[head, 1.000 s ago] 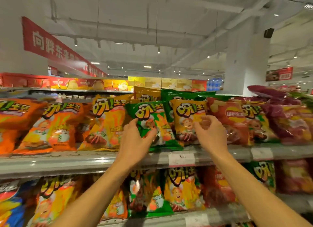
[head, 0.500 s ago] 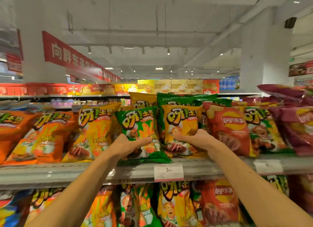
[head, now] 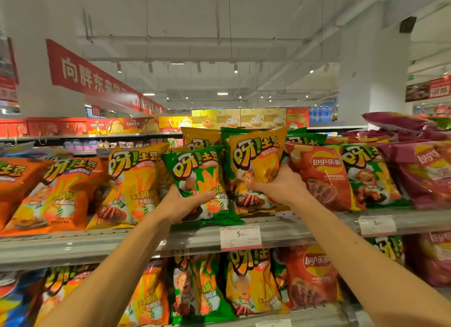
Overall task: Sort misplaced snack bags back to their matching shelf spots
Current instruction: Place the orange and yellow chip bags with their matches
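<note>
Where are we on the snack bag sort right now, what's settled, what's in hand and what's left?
Settled: nothing I can confirm from this view. In hand: the left hand grips a green bag, the right hand grips a yellow bag, both at the upper shelf. Left: the yellow bag sits among green ones, apart from the yellow row on the left, and a red Lay's bag splits the green bags.

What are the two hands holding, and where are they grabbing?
The left hand grips the green snack bag by its lower left part. The right hand grips the yellow snack bag by its lower right part.
</note>
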{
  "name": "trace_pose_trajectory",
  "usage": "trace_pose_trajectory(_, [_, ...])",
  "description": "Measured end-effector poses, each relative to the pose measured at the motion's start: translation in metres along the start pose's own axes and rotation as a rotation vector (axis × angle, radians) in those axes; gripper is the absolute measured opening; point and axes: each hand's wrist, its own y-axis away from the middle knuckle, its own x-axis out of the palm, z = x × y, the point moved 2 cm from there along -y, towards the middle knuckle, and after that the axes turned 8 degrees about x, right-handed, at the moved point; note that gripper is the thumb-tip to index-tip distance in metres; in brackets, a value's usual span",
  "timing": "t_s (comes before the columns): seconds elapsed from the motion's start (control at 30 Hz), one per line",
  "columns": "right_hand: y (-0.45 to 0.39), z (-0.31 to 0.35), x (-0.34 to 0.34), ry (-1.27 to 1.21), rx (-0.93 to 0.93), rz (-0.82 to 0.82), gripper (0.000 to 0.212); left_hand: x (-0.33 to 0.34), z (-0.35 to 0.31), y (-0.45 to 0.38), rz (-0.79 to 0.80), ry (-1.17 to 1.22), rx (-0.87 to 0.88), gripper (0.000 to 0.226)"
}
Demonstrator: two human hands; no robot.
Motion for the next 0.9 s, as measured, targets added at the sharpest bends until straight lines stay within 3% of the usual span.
trace_pose_trajectory(0.07, [0.003, 0.001, -0.013, 0.009, -0.003, -0.040, 0.117, 0.000, -0.001, 0.000, -0.011, -0.006, 0.011, 0.027])
trace_pose_trajectory(0.13, [0.009, 0.001, -0.027, -0.012, -0.011, -0.067, 0.122, 0.000, -0.001, 0.001, -0.031, 0.008, -0.003, 0.031])
trace_pose_trajectory(0.3, [0.024, -0.023, -0.060, -0.217, -0.042, -0.073, 0.071, 0.007, -0.007, -0.004, -0.046, 0.026, 0.041, 0.031])
trace_pose_trajectory(0.47, [0.038, -0.056, -0.085, -0.319, -0.012, -0.082, 0.067, 0.049, -0.031, -0.015, -0.031, 0.039, 0.119, 0.044])
trace_pose_trajectory(0.57, [0.044, -0.077, -0.096, -0.330, -0.013, -0.099, 0.050, 0.083, -0.043, -0.026, 0.007, 0.050, 0.099, 0.047])
trace_pose_trajectory(0.63, [0.047, -0.089, -0.100, -0.361, -0.016, -0.098, 0.054, 0.104, -0.046, -0.033, 0.021, 0.080, 0.027, 0.059])
trace_pose_trajectory(0.7, [0.052, -0.099, -0.105, -0.370, -0.001, -0.112, 0.065, 0.121, -0.046, -0.040, 0.038, 0.089, 0.001, 0.056])
trace_pose_trajectory(0.9, [0.060, -0.114, -0.111, -0.406, -0.026, -0.100, 0.064, 0.143, -0.039, -0.053, 0.067, 0.129, -0.052, 0.076])
